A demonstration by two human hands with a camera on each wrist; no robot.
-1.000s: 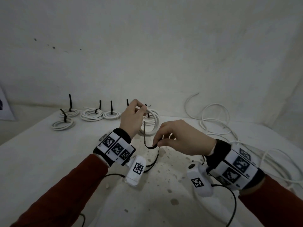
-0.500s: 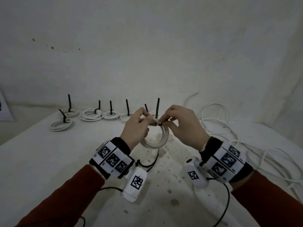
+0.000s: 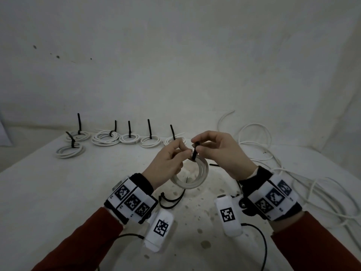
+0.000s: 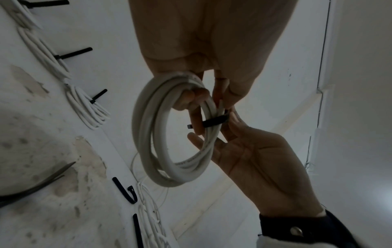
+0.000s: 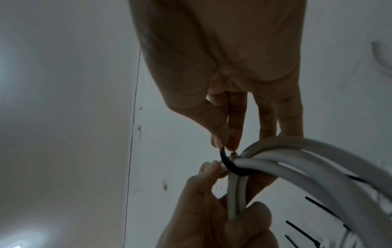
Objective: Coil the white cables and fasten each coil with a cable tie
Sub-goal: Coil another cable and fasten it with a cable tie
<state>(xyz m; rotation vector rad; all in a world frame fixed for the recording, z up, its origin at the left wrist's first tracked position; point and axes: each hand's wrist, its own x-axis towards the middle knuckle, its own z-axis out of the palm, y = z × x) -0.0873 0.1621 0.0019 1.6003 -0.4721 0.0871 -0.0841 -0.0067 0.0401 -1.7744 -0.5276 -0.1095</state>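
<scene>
Above the table [image 3: 58, 192], held up: white cable coil [image 3: 195, 178], gripped by left hand [image 3: 168, 163], fingers curled round its top; black cable tie [image 3: 194, 153] wrapped there, tail pinched by right hand [image 3: 224, 153].

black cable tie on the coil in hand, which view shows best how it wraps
The left wrist view: the black cable tie crosses the white coil as a full band, free of fingers. The right wrist view shows only its curved loop at the right hand's pinch. The head view shows just its tail.
</scene>
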